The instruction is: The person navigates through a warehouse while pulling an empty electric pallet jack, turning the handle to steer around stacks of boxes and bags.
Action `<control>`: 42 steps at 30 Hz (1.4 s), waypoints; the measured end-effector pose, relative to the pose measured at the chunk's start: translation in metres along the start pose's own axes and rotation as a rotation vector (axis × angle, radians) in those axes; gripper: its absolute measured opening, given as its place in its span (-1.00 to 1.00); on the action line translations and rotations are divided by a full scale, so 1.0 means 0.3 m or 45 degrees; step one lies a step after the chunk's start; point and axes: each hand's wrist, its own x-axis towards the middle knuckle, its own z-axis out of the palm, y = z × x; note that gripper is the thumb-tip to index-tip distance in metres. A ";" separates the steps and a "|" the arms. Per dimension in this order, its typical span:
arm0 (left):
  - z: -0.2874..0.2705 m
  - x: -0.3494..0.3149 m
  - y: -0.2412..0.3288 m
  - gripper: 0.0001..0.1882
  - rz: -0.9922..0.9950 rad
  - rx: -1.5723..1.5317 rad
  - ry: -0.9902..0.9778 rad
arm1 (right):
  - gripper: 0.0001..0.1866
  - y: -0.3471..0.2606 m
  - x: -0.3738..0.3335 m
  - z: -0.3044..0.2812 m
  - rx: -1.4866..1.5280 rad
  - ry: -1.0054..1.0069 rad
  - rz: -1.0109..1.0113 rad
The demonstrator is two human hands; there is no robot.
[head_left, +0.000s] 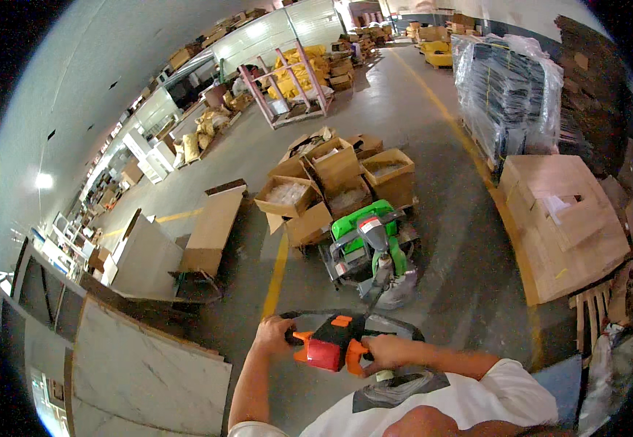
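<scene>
In front of my body is the control handle [325, 349] of a green electric pallet truck [369, 229], black and red with orange levers. My left hand [273, 336] is wrapped round the handle's left grip. My right hand [385, 352] closes round the right grip, beside an orange lever; some of its fingers are hidden. The handle's shaft runs forward to the truck's green body. Just beyond that body stand several open cardboard boxes [285, 194], some holding clear plastic-looking pieces. What carries the boxes is hidden.
At right, a large cardboard carton [560, 218] and a plastic-wrapped stack [502, 91] stand beside a yellow floor line [440, 105]. Marble-patterned panels [141, 371] and a brown board [214, 231] lie at left. Ahead is a pinkish metal frame [287, 87] near yellow sacks [305, 69].
</scene>
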 end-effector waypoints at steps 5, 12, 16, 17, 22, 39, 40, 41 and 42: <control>0.039 -0.144 0.268 -0.71 -0.038 0.060 0.050 | -0.30 0.096 -0.238 0.024 -0.016 -0.018 0.028; 0.242 -0.201 0.974 -0.61 -0.086 -0.178 -0.251 | -0.57 0.376 -0.758 -0.080 -0.490 0.175 0.405; 0.436 -0.083 1.239 -0.49 0.194 -0.341 -0.274 | -0.69 0.660 -0.966 -0.111 -0.658 0.751 0.068; 0.436 -0.040 1.329 -0.45 0.149 -0.414 -0.442 | -0.69 0.732 -1.013 -0.125 -0.667 0.744 0.073; 0.592 0.187 1.629 -0.25 0.132 -0.613 -0.484 | -0.69 1.110 -1.128 -0.333 -0.507 0.716 0.223; 0.682 0.792 1.932 -0.15 -0.135 -0.897 -0.391 | -0.39 1.504 -0.930 -0.948 -0.594 0.166 0.516; 0.668 0.809 1.968 -0.14 -0.171 -0.895 -0.391 | -0.38 1.537 -0.932 -0.969 -0.616 0.148 0.504; 0.693 0.836 1.985 -0.14 -0.203 -0.905 -0.383 | -0.38 1.566 -0.924 -0.993 -0.620 0.124 0.481; 0.715 0.876 1.975 -0.13 -0.224 -0.915 -0.349 | -0.36 1.564 -0.897 -1.035 -0.629 0.081 0.449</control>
